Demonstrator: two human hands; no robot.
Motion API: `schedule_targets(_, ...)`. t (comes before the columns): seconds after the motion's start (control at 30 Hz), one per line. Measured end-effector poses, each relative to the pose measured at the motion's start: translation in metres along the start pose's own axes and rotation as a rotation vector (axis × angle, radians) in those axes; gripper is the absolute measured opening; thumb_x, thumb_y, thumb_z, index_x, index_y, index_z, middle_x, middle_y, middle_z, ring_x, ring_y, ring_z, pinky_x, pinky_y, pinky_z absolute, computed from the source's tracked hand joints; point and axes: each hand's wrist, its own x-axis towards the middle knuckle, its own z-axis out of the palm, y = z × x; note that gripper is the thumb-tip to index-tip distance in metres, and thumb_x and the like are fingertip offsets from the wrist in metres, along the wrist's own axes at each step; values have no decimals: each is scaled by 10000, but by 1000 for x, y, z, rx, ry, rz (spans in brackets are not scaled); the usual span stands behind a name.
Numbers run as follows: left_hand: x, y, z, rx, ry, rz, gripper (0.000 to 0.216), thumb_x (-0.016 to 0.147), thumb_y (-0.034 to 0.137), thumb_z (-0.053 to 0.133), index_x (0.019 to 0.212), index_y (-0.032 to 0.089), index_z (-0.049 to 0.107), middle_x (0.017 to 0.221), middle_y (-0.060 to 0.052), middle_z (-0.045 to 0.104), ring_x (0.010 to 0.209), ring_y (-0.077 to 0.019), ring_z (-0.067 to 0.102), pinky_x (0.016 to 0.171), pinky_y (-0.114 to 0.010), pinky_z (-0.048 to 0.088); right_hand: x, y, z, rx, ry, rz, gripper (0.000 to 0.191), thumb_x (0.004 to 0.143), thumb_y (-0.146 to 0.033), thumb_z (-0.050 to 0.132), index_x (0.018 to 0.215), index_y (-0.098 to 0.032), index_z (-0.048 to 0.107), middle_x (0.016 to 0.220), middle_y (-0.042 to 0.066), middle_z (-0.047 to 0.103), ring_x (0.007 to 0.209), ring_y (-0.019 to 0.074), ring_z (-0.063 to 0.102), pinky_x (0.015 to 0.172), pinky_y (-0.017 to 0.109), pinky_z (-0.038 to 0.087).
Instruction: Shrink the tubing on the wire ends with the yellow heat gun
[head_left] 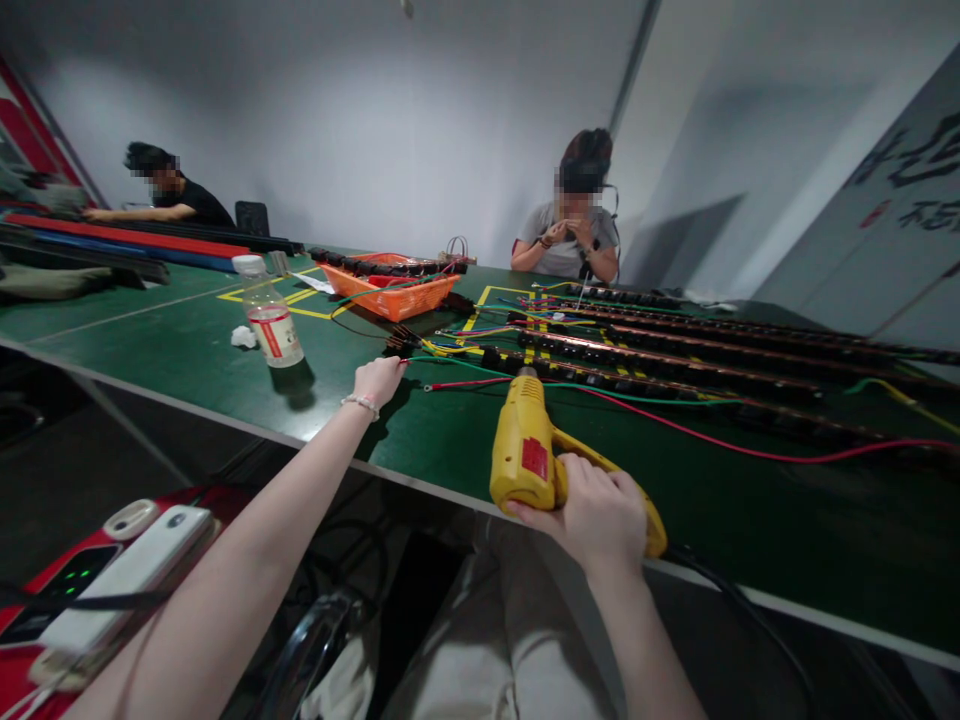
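Far left: co-worker in black seen seated, red, blue and black strips laid on the table nearby. Lower left, off the table: red unit with green lights lit, white power bank set on it.

Green tabletop marked out with yellow tape. Capped bottle stood upright, crumpled tissue just beside. Orange basket parked further back, black bar laid across it.

Green wire pinched at its end by left hand, fingers closed, above the table's near edge. Yellow heat gun gripped by the handle in right hand, fingers wrapped round; nozzle aimed away, towards the bars.

Behind the gun: co-worker in grey seated at the far side, both hands raised. Black-and-copper bars laid in rows to the right, red wire strung in front. Pale wall behind; dark lettering painted far right.
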Motion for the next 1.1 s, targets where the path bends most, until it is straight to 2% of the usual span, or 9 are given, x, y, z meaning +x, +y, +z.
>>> schedule_targets(0.2, 0, 0, 0, 11, -11, 0, 483, 920, 447, 237, 1019, 200, 641, 1001, -136, 674, 929, -283, 644, 754, -359, 474, 8, -28, 5, 49, 19, 26, 655, 709, -803, 335, 741, -175, 519, 655, 38, 574, 617, 172, 515, 667, 324, 278)
schedule_targets(0.33, 0, -1, 1, 9, -1, 9, 477, 919, 442, 236, 1012, 206, 640, 996, -133, 676, 920, -279, 646, 750, -356, 473, 13, -45, 7, 85, 21, 31, 704, 659, -853, 319, 722, -180, 515, 655, 38, 565, 606, 175, 503, 666, 330, 278)
schedule_targets(0.5, 0, -1, 1, 10, 0, 4, 468, 916, 444, 245, 990, 206, 640, 988, -128, 678, 916, -279, 647, 745, -351, 475, 19, -65, 9, 143, 31, 52, 709, 661, -856, 299, 711, -181, 511, 652, 44, 560, 599, 174, 500, 668, 335, 279)
schedule_targets(0.77, -3, 2, -3, 18, -16, 5, 473, 920, 445, 237, 1006, 207, 636, 994, -129, 679, 936, -270, 645, 759, -344, 476, 33, -93, 14, 229, 6, -16, 703, 694, -832, 274, 741, -176, 520, 651, 48, 554, 622, 183, 521, 677, 344, 271)
schedule_targets(0.93, -1, 2, -8, 17, -79, -8, 452, 922, 436, 242, 1036, 219, 621, 1020, -124, 676, 953, -254, 641, 765, -327, 473, 45, -116, 17, 301, -21, -24, 743, 652, -870, 268, 748, -179, 525, 665, 59, 569, 633, 193, 532, 690, 350, 284)
schedule_targets(1.1, 4, -2, -11, 15, -162, 9, 319, 893, 379, 368, 1072, 242, 592, 1090, -92, 661, 994, -215, 626, 781, -273, 464, 49, -131, 21, 380, -19, -17, 823, 588, -917, 238, 761, -173, 541, 694, 69, 595, 645, 202, 544, 704, 364, 302)
